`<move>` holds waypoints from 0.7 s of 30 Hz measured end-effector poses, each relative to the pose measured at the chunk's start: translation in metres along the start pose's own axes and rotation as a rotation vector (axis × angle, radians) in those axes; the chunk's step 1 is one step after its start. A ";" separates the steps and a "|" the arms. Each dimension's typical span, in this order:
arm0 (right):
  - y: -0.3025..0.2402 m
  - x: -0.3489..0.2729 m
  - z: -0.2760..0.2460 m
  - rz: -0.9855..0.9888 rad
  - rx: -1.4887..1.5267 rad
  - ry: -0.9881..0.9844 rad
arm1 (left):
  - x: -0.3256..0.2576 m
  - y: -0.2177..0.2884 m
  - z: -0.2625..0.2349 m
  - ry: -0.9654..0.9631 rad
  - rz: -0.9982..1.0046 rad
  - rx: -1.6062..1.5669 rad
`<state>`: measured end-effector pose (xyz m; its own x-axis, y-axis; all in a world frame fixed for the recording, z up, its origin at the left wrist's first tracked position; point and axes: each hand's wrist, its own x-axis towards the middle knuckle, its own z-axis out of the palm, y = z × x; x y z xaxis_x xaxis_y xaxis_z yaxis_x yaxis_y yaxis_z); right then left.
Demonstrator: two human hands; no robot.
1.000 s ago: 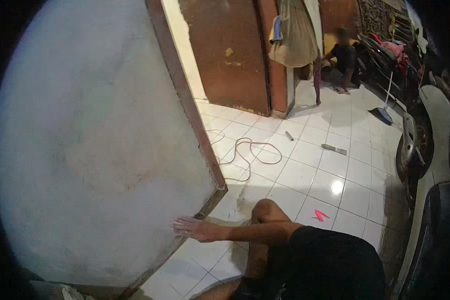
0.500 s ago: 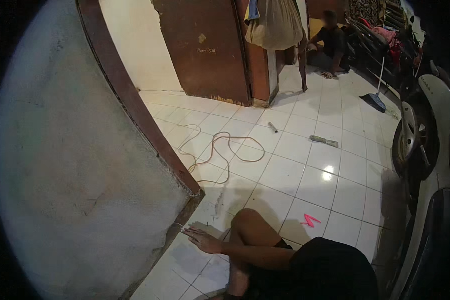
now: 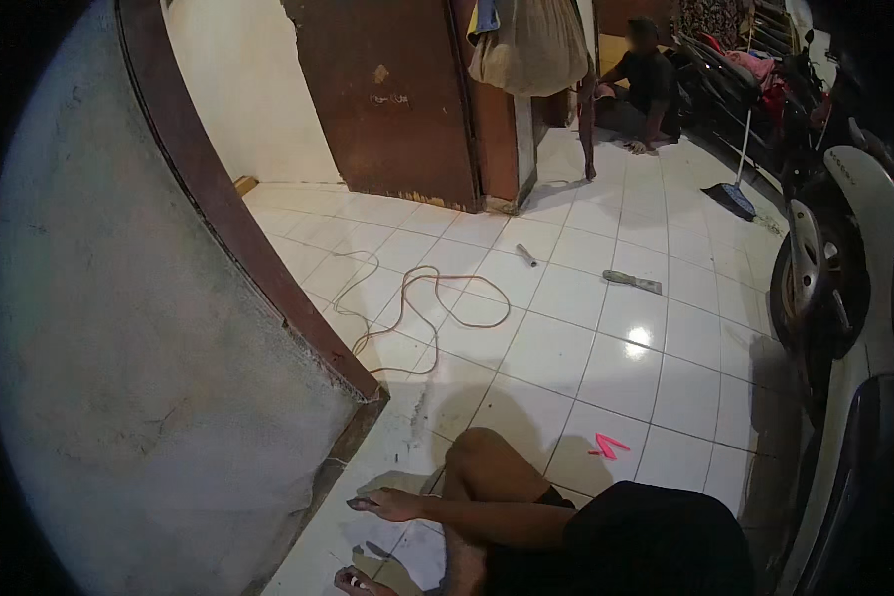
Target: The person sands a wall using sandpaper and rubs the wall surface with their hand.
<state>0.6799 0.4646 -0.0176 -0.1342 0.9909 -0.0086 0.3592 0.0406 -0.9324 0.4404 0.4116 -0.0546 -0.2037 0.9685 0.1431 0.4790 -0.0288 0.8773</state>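
Peering down through the head camera, I found both hands low in the frame, just off the foot of the grey wall, where bent knees left room for them. The right hand, at lower centre-left, had its fingers drawn nearly together and seemed to pinch a small dark piece whose outer end pointed left toward the wall; I judged that a fingertip hold suited something so thin, though its kind was too small to tell. The left hand was curled at the lower edge, partly cut off, and I could not tell whether it had hold of anything. On the tiled floor, a scraper and a short cylinder lay flat at mid-frame, clear of the knees, likely because neither was in use. A thin cable spread in slack loops at centre, with no pull visible on it. A bright pink bent strip lay right of the knees. In the upper right, a broom stood head-down, its handle rising toward the cluttered side near the motorcycle, perhaps to keep the floor passable, and a co-worker sat beyond.
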 end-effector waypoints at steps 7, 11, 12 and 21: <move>0.006 0.008 0.018 -0.125 -0.013 -0.121 | 0.004 0.002 0.016 -0.039 -0.052 -0.014; 0.011 0.010 0.027 -0.209 0.034 -0.334 | 0.003 -0.004 0.017 -0.073 -0.070 -0.041; 0.014 0.006 0.031 -0.169 0.081 -0.210 | 0.002 -0.006 0.018 -0.082 -0.076 -0.048; 0.014 0.008 0.041 -0.240 0.173 -0.406 | -0.004 -0.013 0.030 -0.141 -0.129 -0.160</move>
<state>0.6458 0.4679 -0.0457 -0.5552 0.8249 0.1059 0.1203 0.2056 -0.9712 0.4604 0.4158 -0.0800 -0.1282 0.9913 -0.0299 0.3131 0.0690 0.9472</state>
